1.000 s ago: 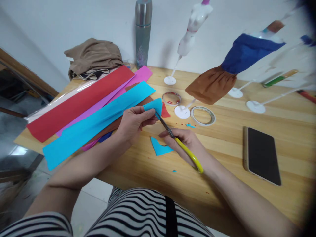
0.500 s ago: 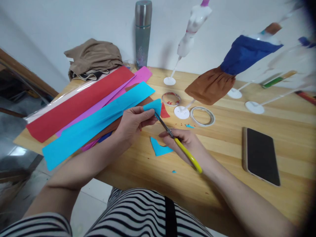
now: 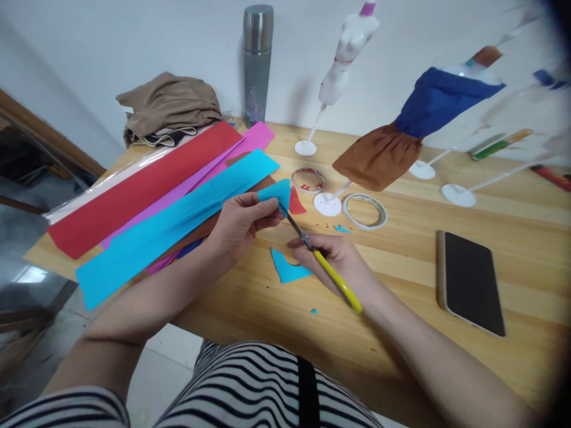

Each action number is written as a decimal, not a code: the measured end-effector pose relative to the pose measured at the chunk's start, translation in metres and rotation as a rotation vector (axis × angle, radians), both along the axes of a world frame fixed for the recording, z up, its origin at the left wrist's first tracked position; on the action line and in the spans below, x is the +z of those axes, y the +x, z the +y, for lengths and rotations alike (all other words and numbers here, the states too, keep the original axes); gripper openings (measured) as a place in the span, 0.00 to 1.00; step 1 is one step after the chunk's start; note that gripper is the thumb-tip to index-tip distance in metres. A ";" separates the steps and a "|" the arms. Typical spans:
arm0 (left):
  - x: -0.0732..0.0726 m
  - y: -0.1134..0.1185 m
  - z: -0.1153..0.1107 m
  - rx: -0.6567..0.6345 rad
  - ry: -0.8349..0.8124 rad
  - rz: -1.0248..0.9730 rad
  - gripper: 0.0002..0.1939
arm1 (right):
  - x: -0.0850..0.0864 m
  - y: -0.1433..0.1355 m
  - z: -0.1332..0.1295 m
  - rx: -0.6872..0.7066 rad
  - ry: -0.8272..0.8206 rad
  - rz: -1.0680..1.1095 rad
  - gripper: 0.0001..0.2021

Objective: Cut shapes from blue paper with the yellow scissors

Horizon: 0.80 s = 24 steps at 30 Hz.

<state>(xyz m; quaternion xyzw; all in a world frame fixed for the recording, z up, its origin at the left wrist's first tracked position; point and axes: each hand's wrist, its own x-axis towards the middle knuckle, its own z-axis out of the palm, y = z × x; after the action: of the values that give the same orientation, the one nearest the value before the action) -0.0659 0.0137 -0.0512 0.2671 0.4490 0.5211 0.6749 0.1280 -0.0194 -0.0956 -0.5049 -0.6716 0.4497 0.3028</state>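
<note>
Left hand (image 3: 243,221) pinches blue paper (image 3: 277,191) between thumb and fingers

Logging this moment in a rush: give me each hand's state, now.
Left hand: closed, pinching a small piece of blue paper.
Right hand: closed, holding the yellow-handled scissors.

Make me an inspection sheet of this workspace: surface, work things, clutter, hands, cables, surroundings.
Surface: wooden table, tiny scraps scattered on it.
Job's things: yellow-handled scissors, blades at the small blue piece; long blue strip lies alongside.
Clutter: blue offcut, red scrap, phone.
Grip: left hand pinches the small blue piece; right hand holds the scissors.
Cables: nothing seen.
Surroundings: pale wall, flask, dressed mannequin.
</note>
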 end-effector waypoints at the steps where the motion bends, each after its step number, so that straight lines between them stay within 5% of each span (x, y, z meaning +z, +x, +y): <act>1: -0.001 -0.001 0.000 -0.006 0.005 -0.009 0.16 | 0.000 0.000 0.000 -0.009 0.002 -0.007 0.23; 9: -0.003 -0.007 0.003 -0.086 0.044 -0.027 0.17 | 0.003 0.002 0.001 -0.002 0.052 -0.036 0.21; 24: -0.004 -0.011 0.006 0.015 0.114 0.075 0.21 | -0.004 0.002 -0.003 0.011 -0.012 -0.019 0.27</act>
<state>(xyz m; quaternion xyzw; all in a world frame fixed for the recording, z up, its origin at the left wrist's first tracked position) -0.0769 0.0195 -0.0549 0.3211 0.4457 0.5405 0.6373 0.1302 -0.0225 -0.0997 -0.5075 -0.6744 0.4505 0.2909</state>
